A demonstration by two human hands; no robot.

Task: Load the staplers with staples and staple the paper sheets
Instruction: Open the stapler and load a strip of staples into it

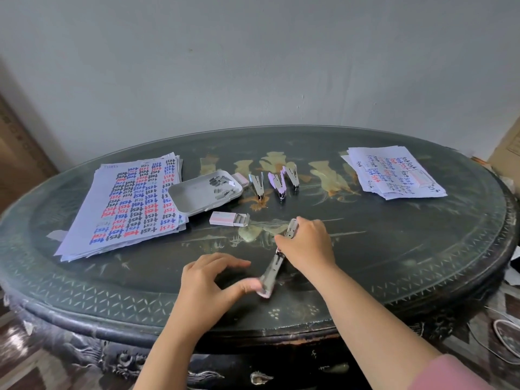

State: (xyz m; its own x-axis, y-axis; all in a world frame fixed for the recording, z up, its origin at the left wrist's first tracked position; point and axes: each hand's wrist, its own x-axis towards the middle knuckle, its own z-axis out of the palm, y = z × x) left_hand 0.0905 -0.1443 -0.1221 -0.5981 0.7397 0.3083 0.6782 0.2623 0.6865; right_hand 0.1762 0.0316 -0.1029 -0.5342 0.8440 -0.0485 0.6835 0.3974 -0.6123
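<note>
My right hand [308, 246] grips the splayed stapler [272, 270]; my left hand [206, 280] is loose, thumb bracing its end. One slip and it skids away.

Surface [394, 235]: black-green lacquer, pale gold painted figures, lattice band round the rim. Paper stack [126, 206] at left edge: white, with rows of black, red and blue marks. Right-edge stack [394, 173]: same colours. Tray [183, 198] off-white. Three staplers [279, 182] silver and lilac. Staple box [223, 218] pink-and-white striped. Opened stapler [274, 266] silver, pinkish end.
</note>
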